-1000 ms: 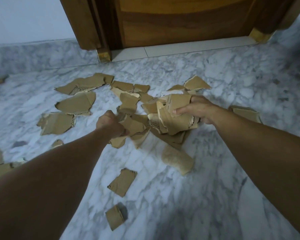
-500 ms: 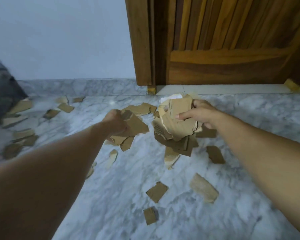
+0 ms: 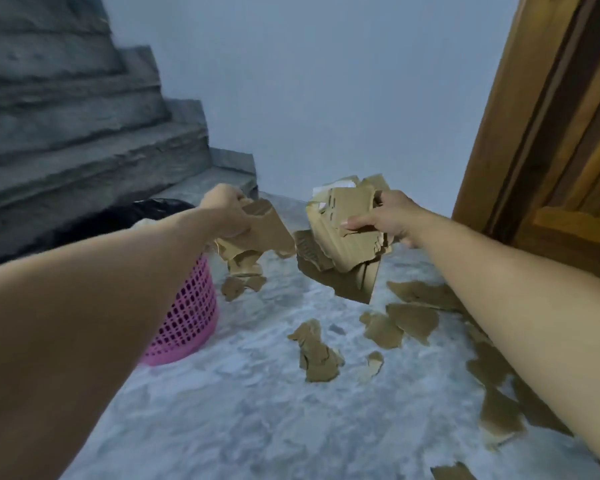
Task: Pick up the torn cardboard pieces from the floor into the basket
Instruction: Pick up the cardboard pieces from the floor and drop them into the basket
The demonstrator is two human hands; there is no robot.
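Note:
My left hand (image 3: 226,212) grips a small bunch of torn brown cardboard pieces (image 3: 257,233), held in the air just right of the pink mesh basket (image 3: 191,313). A black liner (image 3: 125,216) shows at the basket's top, and my left forearm hides most of the rim. My right hand (image 3: 390,218) clutches a thicker stack of torn cardboard (image 3: 343,237), raised above the floor further right of the basket. Several loose cardboard pieces (image 3: 317,351) lie on the marble floor (image 3: 239,410) below and to the right.
Grey stone steps (image 3: 84,133) rise at the left behind the basket. A wooden door and frame (image 3: 551,133) stand at the right. A pale wall (image 3: 326,81) closes the back. More scraps (image 3: 499,410) lie along the floor under my right forearm.
The view has swung left, bringing the pink basket and steps into sight. Both hands have lifted their cardboard bunches off the floor and carried them leftward to beside the basket.

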